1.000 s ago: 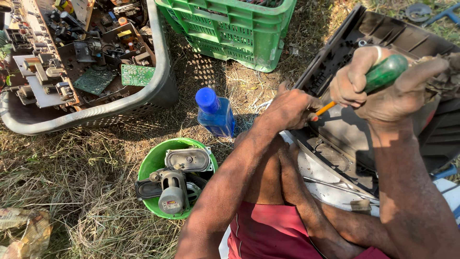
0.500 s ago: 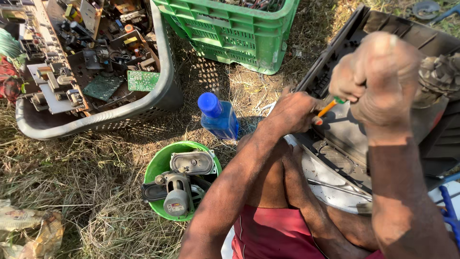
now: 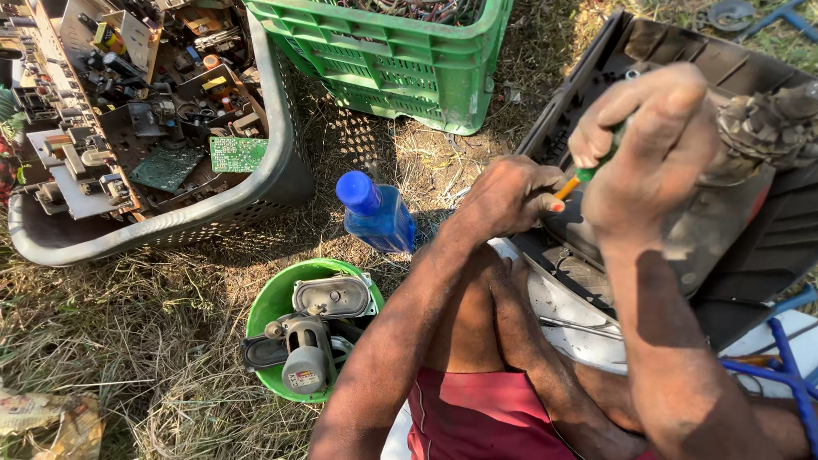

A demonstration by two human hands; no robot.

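Observation:
My right hand (image 3: 652, 149) is wrapped around the green handle of a screwdriver (image 3: 588, 170), whose orange collar and shaft point down and left. My left hand (image 3: 507, 198) pinches the screwdriver shaft near its tip, against the inside of a black plastic television casing (image 3: 758, 247) that leans open in front of me. The tip itself is hidden behind my left fingers. A dusty grey tube neck (image 3: 758, 128) lies in the casing just right of my right hand. My knee and red shorts (image 3: 477, 417) are below.
A grey basket (image 3: 256, 183) of circuit boards stands at the upper left. A green crate (image 3: 400, 72) holds wires at the top. A blue bottle (image 3: 375, 213) lies on dry grass. A green bowl (image 3: 273, 307) holds speakers and metal parts. Blue bars (image 3: 780, 370) lie lower right.
My right hand has turned on the screwdriver handle, now covering most of the green grip. My left hand stays at the shaft. The view has shifted slightly.

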